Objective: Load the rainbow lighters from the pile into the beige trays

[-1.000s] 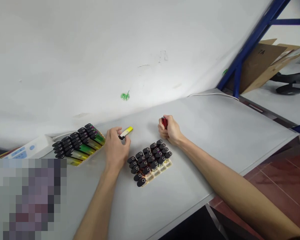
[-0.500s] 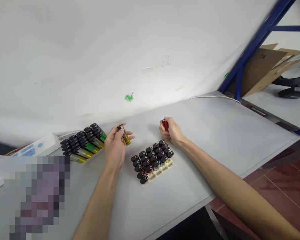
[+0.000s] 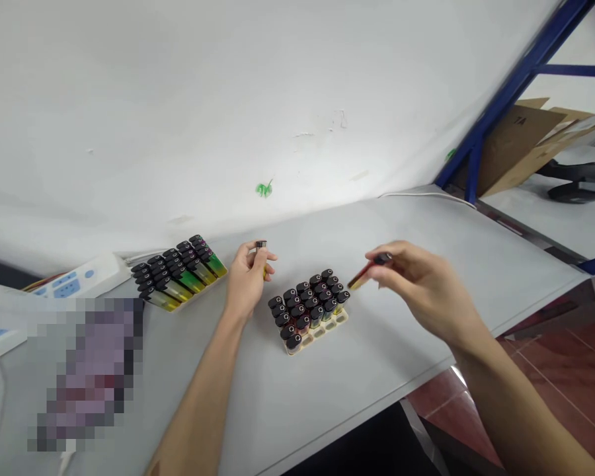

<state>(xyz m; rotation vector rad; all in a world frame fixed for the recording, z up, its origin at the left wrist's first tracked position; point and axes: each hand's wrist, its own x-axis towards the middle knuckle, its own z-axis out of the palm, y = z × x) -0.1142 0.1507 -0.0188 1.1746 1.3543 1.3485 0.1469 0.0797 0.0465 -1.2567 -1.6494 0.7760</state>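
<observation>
My left hand (image 3: 242,281) is closed around a lighter (image 3: 261,245), its metal top showing above the thumb and some yellow below. Between thumb and fingertips, my right hand (image 3: 424,284) pinches a red lighter (image 3: 361,273) with a black cap, tilted with its yellowish end down to the left. That end is just right of a cream tray (image 3: 344,318). Rows of black-capped lighters (image 3: 302,322) stand in this tray, and several bare slots show along its near edge. Left of my left hand, a second group of lighters (image 3: 198,281), green, yellow and clear, stands packed in rows.
Behind the grey table (image 3: 416,228) rises a white wall (image 3: 203,112). A white power strip (image 3: 74,285) and a pixelated object (image 3: 92,373) lie at the left. On the right are a blue metal frame (image 3: 498,96), cardboard boxes (image 3: 518,142) and a black object (image 3: 582,182).
My right hand has moved right and toward me, turning from a fist around the red lighter to a fingertip pinch. In my left hand, the lighter has turned more upright.
</observation>
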